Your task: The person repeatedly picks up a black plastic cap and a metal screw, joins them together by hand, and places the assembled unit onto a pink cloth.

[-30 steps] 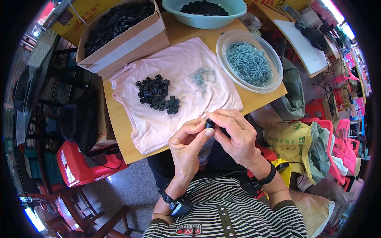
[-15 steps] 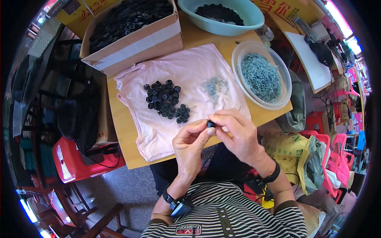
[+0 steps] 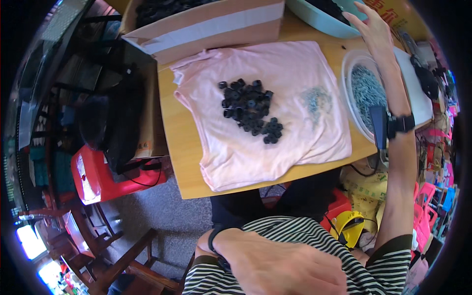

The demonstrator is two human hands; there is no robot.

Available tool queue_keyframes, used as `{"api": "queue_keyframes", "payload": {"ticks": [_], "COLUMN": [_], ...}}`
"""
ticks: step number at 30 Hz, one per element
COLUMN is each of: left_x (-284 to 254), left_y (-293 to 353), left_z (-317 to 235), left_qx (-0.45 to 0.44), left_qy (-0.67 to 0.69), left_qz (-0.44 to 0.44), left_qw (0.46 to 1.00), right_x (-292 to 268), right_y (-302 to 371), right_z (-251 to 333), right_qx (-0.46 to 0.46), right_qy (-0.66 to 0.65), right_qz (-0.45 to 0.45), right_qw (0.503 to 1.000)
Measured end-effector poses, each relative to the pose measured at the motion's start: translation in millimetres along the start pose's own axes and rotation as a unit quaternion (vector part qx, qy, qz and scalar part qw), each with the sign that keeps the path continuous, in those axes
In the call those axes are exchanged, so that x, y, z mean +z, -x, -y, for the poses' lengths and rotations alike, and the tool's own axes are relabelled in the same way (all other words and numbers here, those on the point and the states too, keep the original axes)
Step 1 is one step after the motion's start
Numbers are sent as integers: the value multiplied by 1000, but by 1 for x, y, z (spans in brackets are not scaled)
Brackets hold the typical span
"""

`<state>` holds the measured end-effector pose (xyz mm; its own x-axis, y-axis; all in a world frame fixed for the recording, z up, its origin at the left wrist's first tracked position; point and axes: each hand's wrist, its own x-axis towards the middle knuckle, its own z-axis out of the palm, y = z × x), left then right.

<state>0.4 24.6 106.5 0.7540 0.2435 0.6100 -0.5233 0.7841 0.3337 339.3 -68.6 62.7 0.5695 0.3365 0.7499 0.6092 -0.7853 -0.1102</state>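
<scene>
My right hand (image 3: 374,30) reaches to the far right, its fingers apart at the rim of a pale green basin (image 3: 319,20) that holds dark pieces. No held piece shows in it. My left hand (image 3: 287,263) is low in front of my striped shirt, back of the hand up, its fingers hidden. A pile of small black cylindrical pieces (image 3: 246,104) lies on a pink cloth (image 3: 246,169). Right of that pile is a loose scatter of small silvery screws (image 3: 315,102). More screws (image 3: 366,88) fill a clear round tub (image 3: 345,81), partly covered by my right forearm.
A cardboard box (image 3: 211,32) of black pieces stands at the far left of the wooden table (image 3: 179,162). One tiny dark piece (image 3: 343,47) lies near the basin. Beyond the table's left edge is a red stool (image 3: 118,177); a wooden chair (image 3: 132,260) stands lower left.
Both hands were together over the cloth's near edge, holding a black piece. My right hand has moved far right to the basin; my left has drawn back toward my body. The view has shifted.
</scene>
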Motion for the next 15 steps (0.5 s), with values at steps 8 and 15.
{"api": "queue_keyframes", "payload": {"ticks": [8,15], "left_x": [-15,-26], "left_y": [0,7], "left_z": [18,10], "left_qx": [-13,-103], "left_qy": [73,-323], "left_qz": [229,257], "left_qw": [971,905], "right_x": [-32,-6], "right_y": [95,124], "right_z": [115,120], "right_qx": [21,-47], "right_qy": [-327,-325], "right_qz": [346,308], "right_qw": [879,893]}}
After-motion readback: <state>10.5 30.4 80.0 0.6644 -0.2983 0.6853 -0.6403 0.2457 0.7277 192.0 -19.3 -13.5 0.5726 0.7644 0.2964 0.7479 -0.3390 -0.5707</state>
